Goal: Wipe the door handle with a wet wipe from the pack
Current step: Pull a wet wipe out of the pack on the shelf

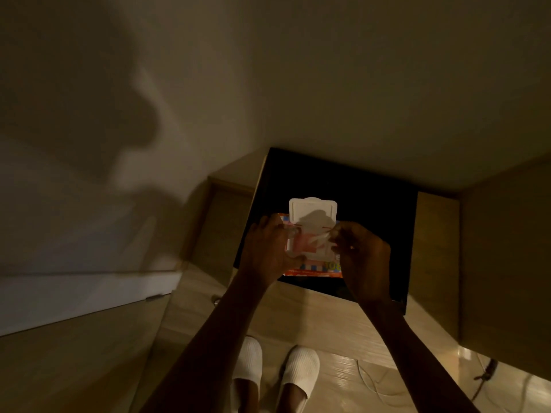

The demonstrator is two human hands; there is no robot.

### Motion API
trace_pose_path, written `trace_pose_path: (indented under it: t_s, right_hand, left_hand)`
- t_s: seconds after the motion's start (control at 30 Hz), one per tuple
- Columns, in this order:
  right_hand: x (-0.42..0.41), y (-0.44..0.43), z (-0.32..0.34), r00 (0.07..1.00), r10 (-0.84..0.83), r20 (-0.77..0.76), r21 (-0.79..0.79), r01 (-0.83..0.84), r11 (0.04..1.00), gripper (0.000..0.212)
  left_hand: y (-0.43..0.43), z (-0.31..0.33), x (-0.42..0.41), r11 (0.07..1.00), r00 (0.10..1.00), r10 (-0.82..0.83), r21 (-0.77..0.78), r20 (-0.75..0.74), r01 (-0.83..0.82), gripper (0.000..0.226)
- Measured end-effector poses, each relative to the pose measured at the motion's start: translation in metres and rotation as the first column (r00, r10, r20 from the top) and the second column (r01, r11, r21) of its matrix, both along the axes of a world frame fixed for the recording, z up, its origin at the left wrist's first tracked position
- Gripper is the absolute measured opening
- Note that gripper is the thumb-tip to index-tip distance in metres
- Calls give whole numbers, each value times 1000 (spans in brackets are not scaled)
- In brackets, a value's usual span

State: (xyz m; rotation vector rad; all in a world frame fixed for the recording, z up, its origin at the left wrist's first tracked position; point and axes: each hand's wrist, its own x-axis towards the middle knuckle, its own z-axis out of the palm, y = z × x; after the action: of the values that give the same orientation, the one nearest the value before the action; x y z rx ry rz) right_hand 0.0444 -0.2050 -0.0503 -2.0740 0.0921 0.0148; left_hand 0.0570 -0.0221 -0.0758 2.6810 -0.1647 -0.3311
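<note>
An orange and white wet wipe pack lies on a black surface in front of me. Its white plastic lid is flipped up and open. My left hand grips the pack's left side. My right hand is at the pack's opening, its fingertips pinched on a thin white wipe that sticks out of it. No door handle can be made out in the dim view.
A pale wall fills the upper view. A white door or panel stands at the left, with a small metal fitting near the floor. My white slippers stand on the wooden floor, and cables lie at the right.
</note>
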Motion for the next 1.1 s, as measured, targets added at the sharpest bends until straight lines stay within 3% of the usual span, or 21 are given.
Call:
trace_pose_path:
  t_s: [0.33,0.6,0.77,0.97,1.1]
  right_hand:
    - [11,-6,50,992,-118,36,105,113,988,14]
    - [14,-1,111,985,-125,122,236,94,967,22]
    - [23,-3,143,981,-124,149,290,76,954,12]
    - [30,-4,198,996,76,40,206,-83,975,10]
    - [23,0,265,986,164,11,231,-162,959,16]
  left_hand:
    - [-5,12,0,998,999,-12,60,-35,15,69]
    - [-6,15,-2,996,996,12,84,-84,-5,68]
    - [-6,18,-2,998,991,2,63,-132,7,67]
    - [4,76,-8,987,943,6,-151,-332,-59,63]
    - [15,176,-14,816,924,116,-495,-365,-298,56]
